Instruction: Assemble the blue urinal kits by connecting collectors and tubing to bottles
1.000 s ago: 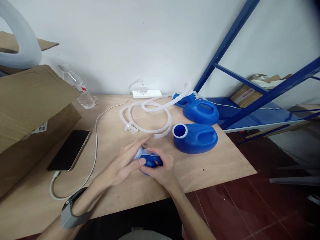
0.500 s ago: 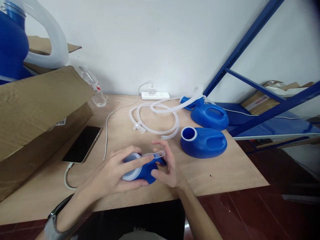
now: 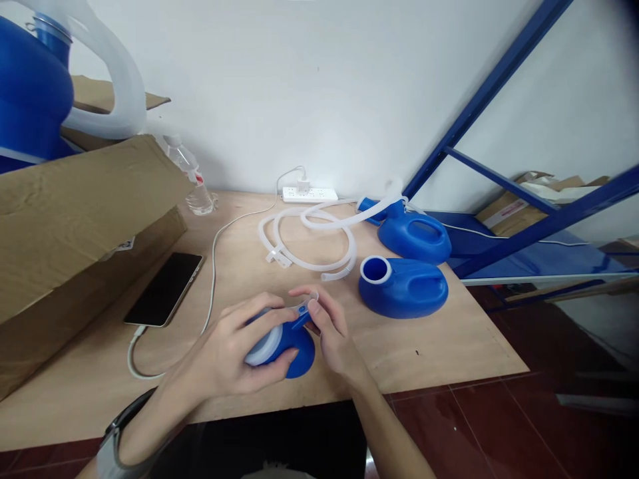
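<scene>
A person's bare hands meet over a pale wooden table, around a rounded, glossy blue plastic fitting (image 3: 302, 359) with a milky-white ring-shaped collar (image 3: 267, 347). The left hand (image 3: 242, 346) arches over the fitting, fingers spread to its width and gripping it, the index finger reaching along the top. The right hand (image 3: 332, 326) is at the far right side, thumb and fingers drawn narrow around the tip of a thin, translucent plastic strap (image 3: 303, 309). The strap's long axis slants right and slightly away from the wearer; its tip lies nearer the right hand, directly under that thumb. Beyond the hands, apart from them, lies a loose coil of translucent white tubing (image 3: 352, 249); to the right rests a blue plastic jug (image 3: 424, 289) with a white-rimmed mouth.
</scene>
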The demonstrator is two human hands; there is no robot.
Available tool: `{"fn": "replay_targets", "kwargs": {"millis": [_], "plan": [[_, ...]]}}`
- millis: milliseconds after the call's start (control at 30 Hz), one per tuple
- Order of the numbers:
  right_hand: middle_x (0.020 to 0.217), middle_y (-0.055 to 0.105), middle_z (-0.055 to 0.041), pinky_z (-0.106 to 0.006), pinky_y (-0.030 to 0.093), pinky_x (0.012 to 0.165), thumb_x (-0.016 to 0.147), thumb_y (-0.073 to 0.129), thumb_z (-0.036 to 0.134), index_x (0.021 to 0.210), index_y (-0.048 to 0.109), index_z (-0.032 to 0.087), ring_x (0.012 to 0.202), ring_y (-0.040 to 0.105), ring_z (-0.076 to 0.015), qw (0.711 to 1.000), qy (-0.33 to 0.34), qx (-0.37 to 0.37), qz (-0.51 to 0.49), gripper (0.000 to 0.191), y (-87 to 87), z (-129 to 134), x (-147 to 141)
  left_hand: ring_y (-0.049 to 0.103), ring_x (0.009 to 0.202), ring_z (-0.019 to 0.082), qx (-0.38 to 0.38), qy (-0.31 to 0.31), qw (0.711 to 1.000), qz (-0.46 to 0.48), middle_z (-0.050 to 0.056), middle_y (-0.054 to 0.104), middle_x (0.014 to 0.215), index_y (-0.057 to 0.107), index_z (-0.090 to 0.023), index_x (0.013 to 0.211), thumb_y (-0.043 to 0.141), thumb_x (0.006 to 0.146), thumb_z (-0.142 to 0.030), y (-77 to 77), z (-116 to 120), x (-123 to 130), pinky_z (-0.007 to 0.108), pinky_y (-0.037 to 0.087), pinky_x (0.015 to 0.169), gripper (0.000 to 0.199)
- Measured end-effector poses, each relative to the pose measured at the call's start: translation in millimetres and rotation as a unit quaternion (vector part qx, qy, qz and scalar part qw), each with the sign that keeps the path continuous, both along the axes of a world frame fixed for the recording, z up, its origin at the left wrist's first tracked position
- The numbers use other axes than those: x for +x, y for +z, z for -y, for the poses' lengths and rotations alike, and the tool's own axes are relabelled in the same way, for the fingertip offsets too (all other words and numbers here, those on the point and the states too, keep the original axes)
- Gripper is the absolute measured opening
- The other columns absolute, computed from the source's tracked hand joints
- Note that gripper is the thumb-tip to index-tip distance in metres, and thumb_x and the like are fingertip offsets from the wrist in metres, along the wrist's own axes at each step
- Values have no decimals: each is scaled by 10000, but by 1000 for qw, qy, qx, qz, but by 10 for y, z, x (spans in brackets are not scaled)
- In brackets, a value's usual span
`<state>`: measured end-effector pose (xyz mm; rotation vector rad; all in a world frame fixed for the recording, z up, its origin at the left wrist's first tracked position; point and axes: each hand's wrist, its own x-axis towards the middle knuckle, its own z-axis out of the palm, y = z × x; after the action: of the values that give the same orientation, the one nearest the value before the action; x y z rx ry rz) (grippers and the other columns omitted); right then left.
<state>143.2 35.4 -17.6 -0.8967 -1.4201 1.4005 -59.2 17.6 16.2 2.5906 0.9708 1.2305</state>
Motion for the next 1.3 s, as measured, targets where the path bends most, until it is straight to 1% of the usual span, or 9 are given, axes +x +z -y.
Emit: {"fn": "replay_targets", "kwargs": {"millis": [167, 300, 433, 533, 733, 833, 933, 1133, 1300], "plan": [[706, 476, 37, -270, 344, 586, 1077, 473, 545, 1215, 714, 288, 631, 436, -132, 1000, 12, 5, 11, 378, 16, 4, -41, 769, 880, 217, 51, 29, 998, -19, 119, 734, 1043, 626, -164, 1202, 669, 928, -263, 13, 3, -2, 303, 655, 740, 293], [750, 542, 23, -276, 390, 633, 1080, 439, 569, 1187, 732, 277, 670, 492, -134, 1000, -5, 20, 18, 427, 41, -15, -109, 775, 900, 217, 45, 35, 998, -37, 111, 747, 1050, 618, -172, 1177, 618, 951, -230, 55, 20, 1, 291, 649, 735, 234], [887, 683, -13, -306, 490, 770, 1032, 535, 584, 1133, 731, 253, 838, 640, -175, 1000, 1, 9, 12, 398, 90, -59, -169, 780, 1013, 270, 48, 58, 994, -85, 153, 763, 1157, 621, -134, 1206, 582, 987, -253, 109, 46, -14, 344, 656, 784, 253], [933, 724, -21, -320, 512, 820, 981, 624, 563, 1066, 730, 242, 889, 667, -189, 1000, 8, -3, -2, 349, 108, -95, -209, 777, 1026, 275, 49, 47, 992, -110, 132, 782, 1174, 627, -120, 1209, 597, 984, -233, 143, 45, -26, 350, 648, 755, 254], [816, 666, 9, -286, 471, 709, 974, 613, 437, 1026, 735, 237, 744, 592, -150, 1000, 5, -29, 5, 240, 82, -104, -251, 771, 918, 262, 27, 45, 991, -123, 89, 795, 1074, 658, -129, 1149, 601, 970, -210, 162, 39, -27, 379, 614, 673, 205], [888, 677, -9, -302, 475, 747, 978, 585, 472, 1065, 740, 235, 787, 593, -162, 1000, 20, 2, 13, 296, 93, -93, -255, 749, 814, 251, 22, 60, 990, -129, 79, 781, 997, 665, -139, 1086, 581, 968, -214, 178, 59, -16, 381, 563, 573, 163], [813, 639, -1, -297, 447, 697, 936, 640, 518, 1002, 744, 224, 726, 547, -155, 1000, 23, 2, 22, 319, 116, -104, -277, 732, 795, 257, 26, 60, 987, -150, 82, 765, 959, 666, -136, 1042, 571, 963, -210, 190, 76, -12, 391, 550, 549, 145], [646, 464, 34, -259, 301, 523, 904, 537, 378, 911, 749, 215, 584, 379, -124, 995, -32, -89, -16, 268, 111, -144, -327, 735, 959, 295, 36, 59, 985, -158, 109, 765, 1026, 662, -119, 1129, 579, 968, -213, 168, 85, -15, 370, 578, 582, 204], [553, 355, 77, -256, 243, 502, 845, 565, 373, 958, 731, 207, 524, 284, -110, 994, 4, -83, -69, 261, 61, -193, -303, 730, 1106, 295, 38, 51, 991, -119, 130, 772, 1111, 652, -103, 1149, 573, 970, -168, 158, 83, 17, 386, 636, 855, 206]]}}
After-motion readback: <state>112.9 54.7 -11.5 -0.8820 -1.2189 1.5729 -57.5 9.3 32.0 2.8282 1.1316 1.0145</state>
